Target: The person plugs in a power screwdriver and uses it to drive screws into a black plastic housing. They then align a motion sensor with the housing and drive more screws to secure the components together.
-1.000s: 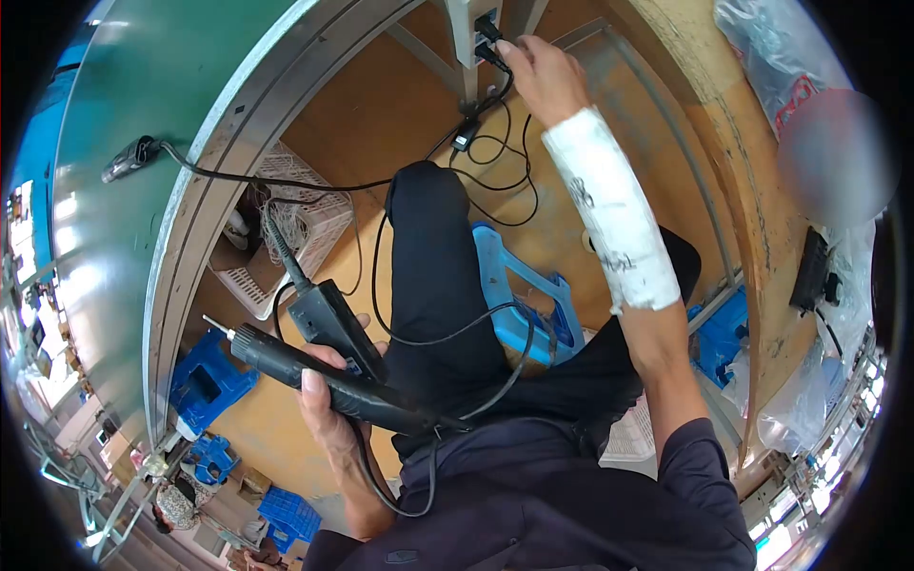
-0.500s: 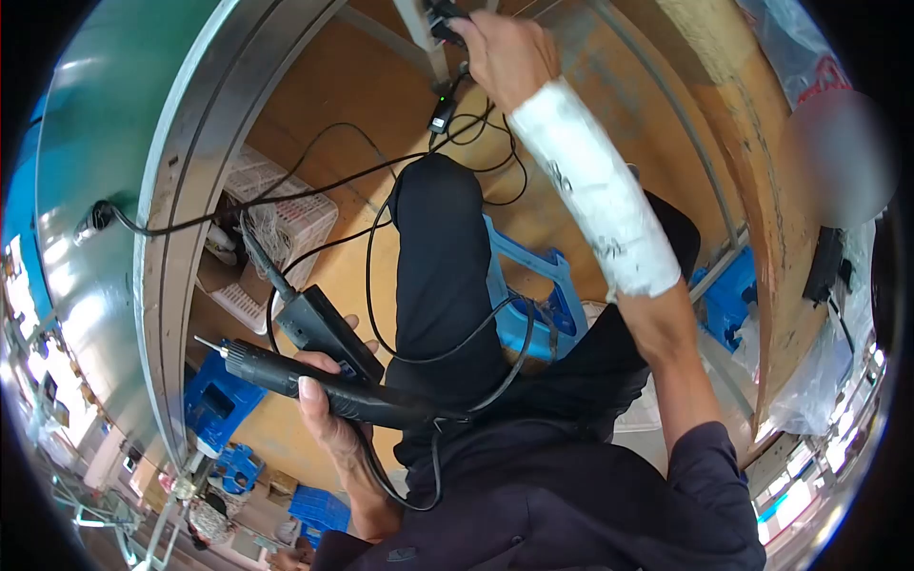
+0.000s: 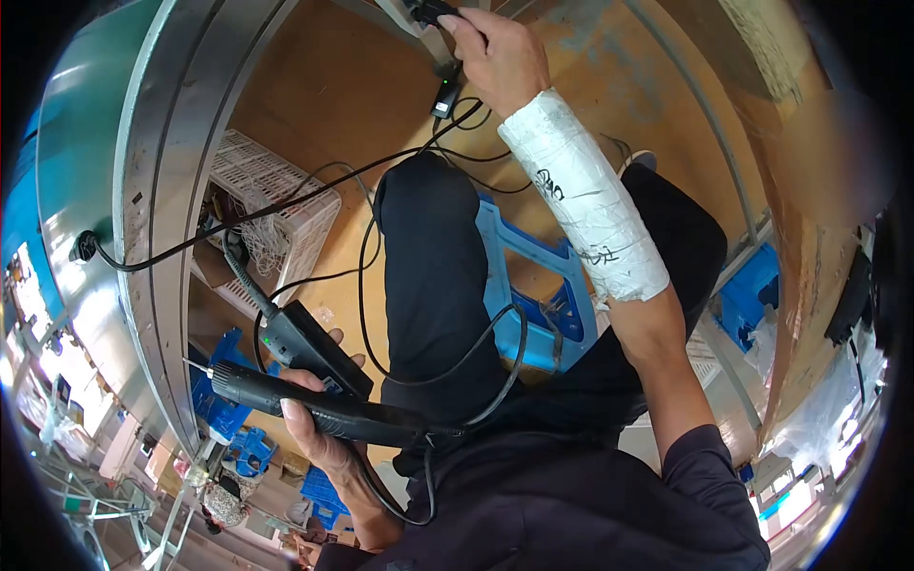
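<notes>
My left hand is wrapped round a black electric screwdriver, its thin bit pointing left, and a black power box with a green light. Cables run from both over my thigh. At the top, my right hand is closed on a black plug beside a metal table leg. A white wrap with handwriting covers my right forearm. Just below that hand hangs a small black adapter with a green light.
A white plastic basket lies on the floor at the left, by the metal table edge. A blue stool stands between my legs. Blue bins, a wooden board and plastic bags are on the right. Cables cross the floor.
The view has shifted slightly. My right hand is still at the plug, its fingers now seen more clearly. The tools in my left hand sit a little lower and further left in view.
</notes>
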Motion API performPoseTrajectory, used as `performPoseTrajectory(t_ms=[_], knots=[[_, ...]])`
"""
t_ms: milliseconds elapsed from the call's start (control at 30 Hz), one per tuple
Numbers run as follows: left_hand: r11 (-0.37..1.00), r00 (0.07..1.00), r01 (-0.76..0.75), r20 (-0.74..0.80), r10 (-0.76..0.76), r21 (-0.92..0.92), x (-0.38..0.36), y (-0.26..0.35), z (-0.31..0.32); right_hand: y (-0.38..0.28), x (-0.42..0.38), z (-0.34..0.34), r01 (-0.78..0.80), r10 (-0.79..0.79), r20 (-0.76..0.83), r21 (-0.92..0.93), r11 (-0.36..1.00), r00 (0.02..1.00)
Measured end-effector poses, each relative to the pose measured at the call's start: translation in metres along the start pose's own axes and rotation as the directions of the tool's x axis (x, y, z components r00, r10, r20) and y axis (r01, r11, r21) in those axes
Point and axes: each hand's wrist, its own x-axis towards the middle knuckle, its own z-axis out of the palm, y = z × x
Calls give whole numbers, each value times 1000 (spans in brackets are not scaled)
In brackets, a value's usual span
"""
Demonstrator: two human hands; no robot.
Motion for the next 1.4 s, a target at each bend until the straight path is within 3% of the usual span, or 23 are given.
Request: performPoseTrajectory(t_ms=[133, 167, 267, 367, 467, 567, 700, 800, 867, 900, 1000, 1067, 1100, 1200, 1233, 1267, 1300, 1367, 1400], knots=[[999, 999, -37, 18, 37, 14, 8, -4, 3, 1, -8, 7, -25, 26, 8, -62, 998, 1000], [1000, 999, -20, 25, 20, 14, 8, -4, 4, 4, -7, 10, 76, -75, 12, -78, 994, 997], [1000, 999, 22, 40, -23, 20, 11, 0, 7, 4, -5, 17, 15, -17, -32, -54, 998, 999], [998, 997, 64, 29, -64, 29, 9, -3, 10, 1, -2, 20, 176, -198, -67, -243, 954, 978], [995, 993, 103, 49, -104, 14, 13, -8, 11, -16, 6, 10, 216, -222, 23, -355, 910, 975], [985, 980, 166, 120, -159, -45, 16, -12, 4, -2, 5, 18, 164, -177, -18, -295, 941, 984], [983, 977, 179, 123, -174, -34, 16, -12, 8, -25, 1, 15, 108, -96, 52, -362, 926, 994], [983, 978, 168, 138, -157, -70, 18, -13, 4, -21, 12, 24, 116, -133, -20, -374, 920, 991], [982, 978, 176, 126, -166, -67, 16, -14, 1, -21, 17, 24, 111, -118, 5, -386, 916, 993], [984, 974, 177, 139, -178, 20, 14, -13, -2, -19, 15, 22, 111, -108, 29, -394, 913, 994], [973, 967, 228, 121, -224, -28, 12, -22, -9, -12, 19, 21, 154, -125, 91, -502, 851, 988], [971, 971, 240, 17, -240, -14, 6, -25, -15, -12, 27, 9, 260, -55, 364, -545, 797, 930], [963, 964, 262, -29, -264, -69, 2, -8, -6, -22, 7, 7, 250, -54, 360, -525, 814, 931], [968, 993, 113, -6, -117, -226, -9, 8, 5, -75, 1, -40, 279, -155, 255, -578, 767, 954], [973, 995, 91, -8, -95, -213, -15, 9, 1, -128, -28, -61, 309, -224, 239, -425, 851, 945], [978, 997, 78, -9, -81, -194, -22, 9, -4, -174, -65, -78, 197, -137, 362, -135, 971, 922], [973, 998, 44, -28, -52, -227, -28, 10, -3, -207, -112, -92, -62, -14, 569, 114, 991, 822], [974, 1000, 20, 9, -19, -224, -39, 9, -11, -267, -175, -110, -53, -114, 792, 181, 982, 600], [979, 1000, 11, 22, -7, -204, -43, 12, -13, -283, -193, -106, 22, -136, 765, 157, 987, 629]])
